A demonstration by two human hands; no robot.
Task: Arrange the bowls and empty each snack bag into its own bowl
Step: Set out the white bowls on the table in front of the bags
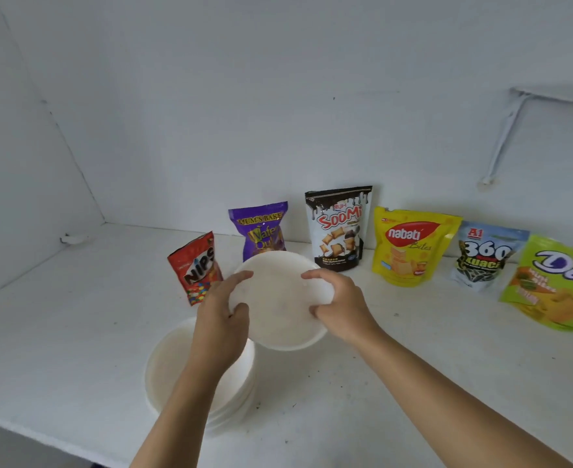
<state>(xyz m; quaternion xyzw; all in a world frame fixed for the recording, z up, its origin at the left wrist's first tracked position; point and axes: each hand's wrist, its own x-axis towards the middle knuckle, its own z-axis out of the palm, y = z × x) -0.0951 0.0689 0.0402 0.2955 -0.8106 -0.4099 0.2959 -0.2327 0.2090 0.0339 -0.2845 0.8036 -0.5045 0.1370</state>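
1. Head view, looking down: both our hands are on one white bowl (280, 300) at frame centre, raised off the table (75, 332) and tilted with its rim toward the camera.
2. Left hand (222, 312) takes the bowl's left edge, fingers (241, 276) curled over the rim and thumb on the near side. Right hand (340, 304) takes the right edge the same way. Both hands are closed on the bowl, not spread.
3. We judge the two-sided hold is for peeling this bowl free of the stack of bowls (177, 363) that sits lower centre-left, partly under our left forearm. How many bowls remain in it we cannot tell.
4. Six snack bags stand in a row against the back wall, left to right: Nips bag (195, 268), Mum's Bake bag (261, 228), Soomi bag (337, 228), Nabati bag (411, 246), 360 Kuaci bag (486, 256), Deka bag (555, 283) at the right edge.
5. All bags look sealed and upright; none poured yet. The held bowl overlaps the bottoms of the Nips and Mum's Bake bags in the picture.
6. Open table lies in front of the row, likely kept free so each bowl can sit before its own bag. Task reads as early: no bowl laid out that we can see.
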